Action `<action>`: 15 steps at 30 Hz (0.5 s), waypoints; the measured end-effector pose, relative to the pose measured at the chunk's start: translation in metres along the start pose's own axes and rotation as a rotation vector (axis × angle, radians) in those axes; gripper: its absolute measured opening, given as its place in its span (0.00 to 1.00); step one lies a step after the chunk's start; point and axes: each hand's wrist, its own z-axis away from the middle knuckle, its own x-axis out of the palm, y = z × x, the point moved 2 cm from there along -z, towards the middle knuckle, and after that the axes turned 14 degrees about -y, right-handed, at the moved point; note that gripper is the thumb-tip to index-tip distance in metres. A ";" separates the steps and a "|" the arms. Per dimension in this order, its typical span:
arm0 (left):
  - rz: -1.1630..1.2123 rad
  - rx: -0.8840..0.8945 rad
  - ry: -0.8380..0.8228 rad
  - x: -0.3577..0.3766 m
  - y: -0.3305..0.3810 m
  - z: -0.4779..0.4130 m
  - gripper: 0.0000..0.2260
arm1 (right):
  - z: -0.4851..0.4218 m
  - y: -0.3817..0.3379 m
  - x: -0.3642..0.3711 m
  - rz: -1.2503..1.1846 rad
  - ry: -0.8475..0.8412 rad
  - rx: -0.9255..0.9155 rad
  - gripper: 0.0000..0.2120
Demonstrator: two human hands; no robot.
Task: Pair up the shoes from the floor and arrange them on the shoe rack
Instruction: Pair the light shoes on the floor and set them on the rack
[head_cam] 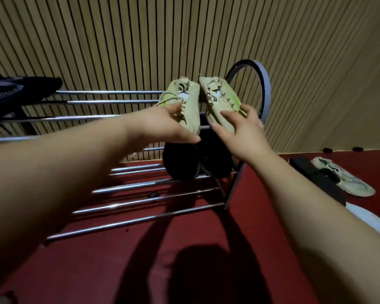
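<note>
Back wall (140, 40): vertical wood slats, tan with thin dark gaps, spans the whole view. Floor (97, 270): dark red, matte, meets the wall along the right side. Two small black pieces (328, 150) at the wall base on the right, can't tell what they are. White curved thing (369, 218) on the floor at the right edge, cut off. Light dim and warm. Hard dark shadows (195, 270) on the near floor.

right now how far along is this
Done: a black pair on the rack, lower tier; dark footwear top left. In hand: left hand and right hand hold the pale green pair at the top bars. Left: a pale shoe and black footwear on the floor.
</note>
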 end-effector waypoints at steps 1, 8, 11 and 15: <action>-0.032 0.018 -0.034 -0.002 -0.001 0.006 0.41 | 0.008 0.006 0.000 0.003 0.003 -0.038 0.25; -0.168 0.104 0.117 0.017 -0.001 0.009 0.33 | 0.016 0.022 0.003 0.008 0.109 -0.199 0.19; -0.259 0.111 0.216 0.027 -0.003 -0.005 0.26 | 0.006 0.025 0.000 0.067 0.172 -0.217 0.18; -0.349 0.097 0.257 0.032 0.005 -0.023 0.21 | -0.002 0.039 -0.002 0.092 0.214 -0.231 0.18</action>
